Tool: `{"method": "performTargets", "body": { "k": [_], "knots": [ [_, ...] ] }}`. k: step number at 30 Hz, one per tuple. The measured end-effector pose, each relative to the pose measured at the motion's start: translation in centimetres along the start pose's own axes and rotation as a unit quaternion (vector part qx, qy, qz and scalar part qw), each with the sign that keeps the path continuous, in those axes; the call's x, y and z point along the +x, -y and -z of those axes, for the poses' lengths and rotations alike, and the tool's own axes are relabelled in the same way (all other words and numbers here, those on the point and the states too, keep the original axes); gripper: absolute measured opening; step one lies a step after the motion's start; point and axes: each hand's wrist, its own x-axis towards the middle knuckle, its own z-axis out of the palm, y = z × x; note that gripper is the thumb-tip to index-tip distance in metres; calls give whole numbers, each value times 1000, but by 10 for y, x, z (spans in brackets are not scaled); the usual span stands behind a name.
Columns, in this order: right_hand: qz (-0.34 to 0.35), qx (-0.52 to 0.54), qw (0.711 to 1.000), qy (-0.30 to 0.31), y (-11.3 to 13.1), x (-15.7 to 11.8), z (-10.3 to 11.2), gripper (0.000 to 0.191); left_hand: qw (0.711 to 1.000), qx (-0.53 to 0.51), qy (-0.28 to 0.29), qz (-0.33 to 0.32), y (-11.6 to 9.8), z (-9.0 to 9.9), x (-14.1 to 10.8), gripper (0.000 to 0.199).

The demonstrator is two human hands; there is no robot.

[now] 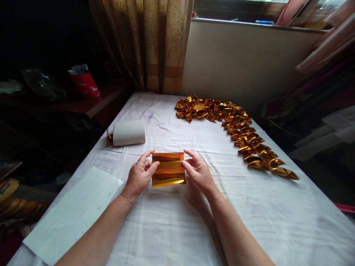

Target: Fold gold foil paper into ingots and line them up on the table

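Foil (168, 173) spans left hand (138, 176) to right hand (203, 177), edges pinched, cloth (163, 225) wide around.

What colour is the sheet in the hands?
The sheet is shiny gold, best seen in head view.

The one camera rides up on the person's head, facing forward and tipped down over the white-covered surface (163, 229), close enough that the left forearm (95, 234) and right forearm (235, 225) run in from the bottom edge. From up there it takes in a wide sweep, with the left grip (138, 174) and right grip (202, 175) near mid-view and the curtain (154, 48) and pale wall (230, 61) farther off, beyond the surface's far edge.
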Motion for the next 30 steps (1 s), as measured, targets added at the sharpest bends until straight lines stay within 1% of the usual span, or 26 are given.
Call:
{"method": "performTargets", "body": {
  "k": [4, 9, 12, 14, 15, 17, 19, 20, 21, 22, 24, 26, 30],
  "knots": [
    [-1, 17, 1000, 3, 0, -3, 1, 52, 1000, 26, -13, -3, 2, 1, 1, 56],
    [5, 18, 1000, 10, 2, -4, 0, 54, 998, 56, 27, -9, -2, 3, -1, 58],
    [1, 17, 999, 43, 3, -5, -1, 53, 996, 83, 26, -17, -1, 3, -2, 57],
    [-14, 33, 997, 70, 2, -7, -4, 49, 995, 93, 13, -32, 0, 4, -1, 56],
    [-22, 42, 996, 78, 2, -7, -5, 48, 994, 100, -5, -52, 0, 4, -1, 54],
    [-36, 56, 995, 73, 1, -7, -8, 48, 981, 131, -63, -125, -2, 4, -1, 48],
    [-44, 82, 995, 44, 2, -5, -10, 48, 953, 175, -120, -216, -7, 3, -4, 36],
    [-45, 100, 994, 29, 2, -4, -11, 46, 938, 195, -129, -256, -11, 2, -6, 30],
    [-44, 117, 992, 16, 4, -3, -12, 44, 926, 209, -123, -289, -15, 0, -10, 24],
    [-42, 132, 990, 6, 5, -2, -13, 43, 919, 218, -100, -313, -18, -2, -13, 21],
    [-37, 156, 987, 0, 10, -2, -15, 39, 907, 236, -53, -345, -23, -8, -20, 21],
    [-33, 171, 985, 9, 15, -3, -19, 36, 903, 261, -29, -341, -25, -13, -26, 25],
    [-19, 175, 984, 38, 22, -8, -26, 34, 910, 288, -19, -299, -21, -18, -29, 31]
  ]
}}
